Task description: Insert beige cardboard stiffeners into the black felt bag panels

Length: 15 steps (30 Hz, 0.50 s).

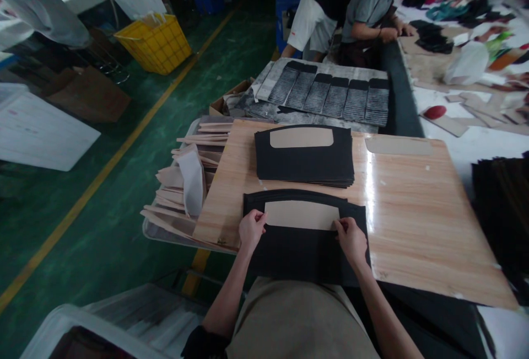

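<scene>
Beige, flat, card-like strip (pixel 301 215) lies lower centre in the frame on black, curved-topped sheets (pixel 303 251), our left hand (pixel 251 231) and right hand (pixel 353 242) pinching its opposite ends, seemingly to keep it straight.

To my left, a yellow basket (pixel 159 44) stands on the green floor (pixel 152 144) near a brown box (pixel 88 94); far right, I see what looks like a red pincushion (pixel 435 112).

Black sleeve (pixel 206 343), stops near left elbow. Plain dull tan cloth (pixel 301 323) over belly, soft folds at sides. Both forearms bare.
</scene>
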Tool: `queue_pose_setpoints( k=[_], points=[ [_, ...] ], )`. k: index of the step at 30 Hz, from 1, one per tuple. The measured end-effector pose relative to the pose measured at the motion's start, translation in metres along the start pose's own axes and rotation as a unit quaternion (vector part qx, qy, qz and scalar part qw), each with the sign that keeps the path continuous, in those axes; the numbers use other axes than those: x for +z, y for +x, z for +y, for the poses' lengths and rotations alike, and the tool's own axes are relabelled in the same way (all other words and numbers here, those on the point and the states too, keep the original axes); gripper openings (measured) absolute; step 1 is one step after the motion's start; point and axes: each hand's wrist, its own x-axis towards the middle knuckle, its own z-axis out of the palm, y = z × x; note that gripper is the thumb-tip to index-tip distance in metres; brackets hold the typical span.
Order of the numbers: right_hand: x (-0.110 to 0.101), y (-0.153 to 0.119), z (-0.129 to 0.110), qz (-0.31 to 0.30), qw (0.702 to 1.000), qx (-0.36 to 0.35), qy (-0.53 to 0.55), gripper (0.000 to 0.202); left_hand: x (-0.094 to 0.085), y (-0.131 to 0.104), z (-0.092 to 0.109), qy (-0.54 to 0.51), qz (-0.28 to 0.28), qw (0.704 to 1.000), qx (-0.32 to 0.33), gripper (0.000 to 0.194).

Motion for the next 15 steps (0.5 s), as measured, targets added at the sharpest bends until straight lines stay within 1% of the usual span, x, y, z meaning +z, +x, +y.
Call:
queue_pose_setpoints(
  k=[7,12,15],
  points=[
    [-0.0022,0.0012,-0.0036,-0.016,1.000,0.010,0.000,0.024,-0.0027,-0.0007,0.0037,0.018,-0.004,1.000,-0.004,0.029],
    [-0.0033,0.0014,-0.0059,-0.013,1.000,0.018,-0.017,0.022,-0.0037,-0.0016,0.0056,0.025,-0.003,1.000,-0.008,0.028],
    [-0.0035,0.0021,-0.0060,-0.012,1.000,0.017,-0.006,0.022,-0.0040,-0.0026,0.0078,0.030,-0.002,0.999,-0.012,0.027]
  ],
)
